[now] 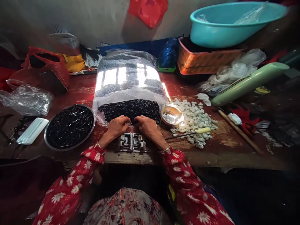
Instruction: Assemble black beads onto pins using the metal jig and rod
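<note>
Hands (pixel 148 126) curl at the clear bag (pixel 130 87) of black pieces (pixel 129 109), their grip unclear.

There are two hands (pixel 117 126) (pixel 148 126), one metal fixture (pixel 131 141), one tray (pixel 94 119), one bowl (pixel 179 117), one basin (pixel 217 35).

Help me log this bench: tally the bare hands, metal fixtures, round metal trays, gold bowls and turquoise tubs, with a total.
Left hand and right hand: 2
Metal fixture: 1
Round metal tray: 1
Gold bowl: 1
Turquoise tub: 1
Total: 6
</note>
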A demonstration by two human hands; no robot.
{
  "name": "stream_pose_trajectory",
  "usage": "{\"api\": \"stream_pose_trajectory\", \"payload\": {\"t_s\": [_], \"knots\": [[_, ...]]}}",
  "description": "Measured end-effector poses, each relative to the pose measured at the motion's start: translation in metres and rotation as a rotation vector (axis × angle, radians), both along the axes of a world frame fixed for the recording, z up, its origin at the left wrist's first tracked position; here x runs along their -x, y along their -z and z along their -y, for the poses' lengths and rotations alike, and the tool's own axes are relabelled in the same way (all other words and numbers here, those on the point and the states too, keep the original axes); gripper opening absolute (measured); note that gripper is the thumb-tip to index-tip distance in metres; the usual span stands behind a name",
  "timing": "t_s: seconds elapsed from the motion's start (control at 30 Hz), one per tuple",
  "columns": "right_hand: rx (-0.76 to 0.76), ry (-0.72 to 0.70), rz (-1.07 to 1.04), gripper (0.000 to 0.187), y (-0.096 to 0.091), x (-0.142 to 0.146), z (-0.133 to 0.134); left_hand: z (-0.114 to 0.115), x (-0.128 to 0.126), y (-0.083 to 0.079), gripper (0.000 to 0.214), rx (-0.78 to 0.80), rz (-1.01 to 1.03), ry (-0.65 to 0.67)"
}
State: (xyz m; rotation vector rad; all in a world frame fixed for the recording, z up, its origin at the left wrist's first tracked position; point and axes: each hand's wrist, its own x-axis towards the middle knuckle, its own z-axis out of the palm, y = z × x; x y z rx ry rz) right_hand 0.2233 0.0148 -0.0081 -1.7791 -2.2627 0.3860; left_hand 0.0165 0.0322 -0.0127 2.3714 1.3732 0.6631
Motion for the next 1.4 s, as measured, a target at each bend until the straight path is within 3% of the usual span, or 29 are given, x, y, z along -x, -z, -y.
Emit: {"api": "stream_pose_trajectory", "payload": {"t_s": [0.17,0.33,0.47,0.6,0.77,0.9,1.1,1.23,1.4], "knots": [[0.010,0.013,-0.027,0.022,0.001,0.001,-0.002,-0.020,-0.014,0.006,0.021,0.047,-0.155,0.033],[-0.002,0.012,-0.078,0.017,0.005,-0.005,-0.002,-0.019,-0.013,0.001,0.009,0.028,-0.150,0.037],[-0.089,0.014,-0.332,0.012,0.006,-0.017,0.012,-0.006,-0.001,-0.004,0.005,0.015,0.056,0.033],[-0.146,-0.033,-0.489,0.010,-0.004,-0.025,0.045,0.021,0.013,-0.008,0.005,0.088,0.284,-0.018],[-0.163,-0.118,-0.371,0.009,-0.015,-0.021,0.083,0.062,0.024,-0.015,0.013,0.053,0.351,-0.004],[-0.184,-0.125,-0.216,0.007,-0.011,-0.014,0.092,0.079,0.025,-0.011,0.010,0.005,0.305,0.054],[-0.188,-0.087,-0.139,0.007,-0.004,-0.006,0.089,0.083,0.025,-0.002,0.013,-0.046,0.194,0.004],[-0.180,-0.035,-0.198,0.015,-0.002,-0.003,0.089,0.084,0.024,-0.004,0.015,-0.019,0.139,-0.056],[-0.164,-0.015,-0.185,0.011,-0.003,-0.001,0.089,0.084,0.021,-0.007,0.016,0.062,0.117,-0.117]]}}
